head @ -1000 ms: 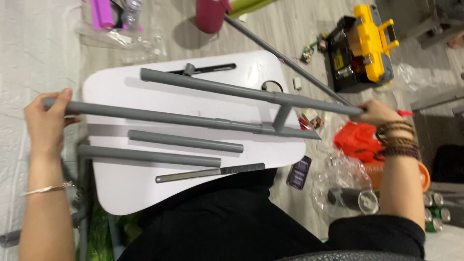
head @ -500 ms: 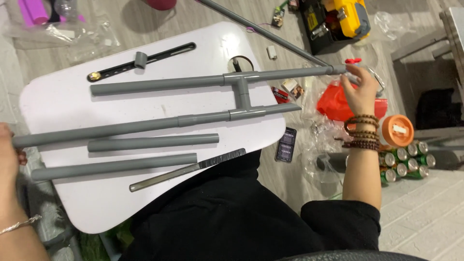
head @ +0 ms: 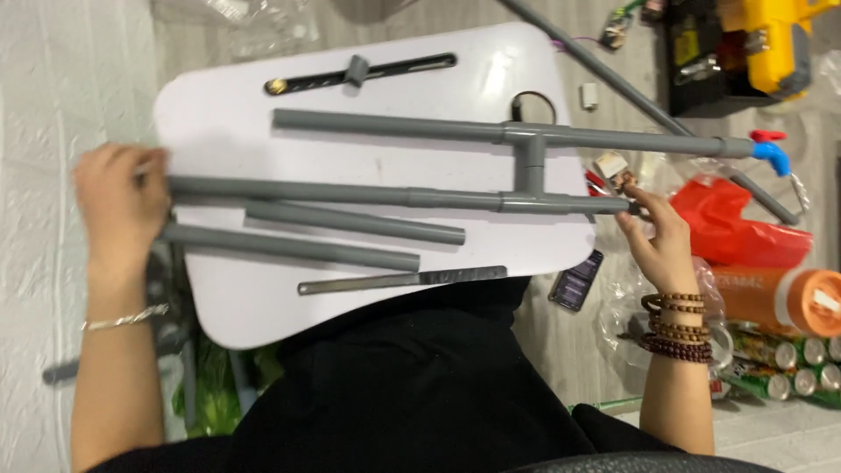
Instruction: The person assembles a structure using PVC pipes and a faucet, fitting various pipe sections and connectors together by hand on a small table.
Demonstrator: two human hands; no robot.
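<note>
Holding the two ends of a grey pipe assembly (head: pixel 526 166), the person is steadying it flat across a white lap surface (head: pixel 228 298). The left hand (head: pixel 118 206) is wrapping its grip closed around the outer end of the lower long pipe, past the surface's edge; the right hand (head: pixel 657 241) is pinching that same pipe's opposite end between fingertips, just off the other edge. The assembly is forming an H: two long grey pipes lying parallel, joined by a short cross piece through tee fittings nearer the right grip. The upper pipe is running on beyond the right grip and ending in a blue elbow (head: pixel 771 156).

Just below the left grip, two loose grey pipes, a shorter pipe (head: pixel 355 222) and a longer pipe (head: pixel 289 248), are lying alongside, with a slim metal blade (head: pixel 403 280) beneath them. A black slotted bar (head: pixel 359 74) is resting far above the held pipe.

The left hand is blurring, so its fingers are hard to make out. A yellow tool case (head: pixel 771 39) is being cut off at the frame's top.

The surface is resting on the person's dark-clad lap. Beyond the right grip, a red bag (head: pixel 727 219), an orange-capped bottle (head: pixel 780 298) and a row of cans (head: pixel 780 363) are lying on a pale floor.
</note>
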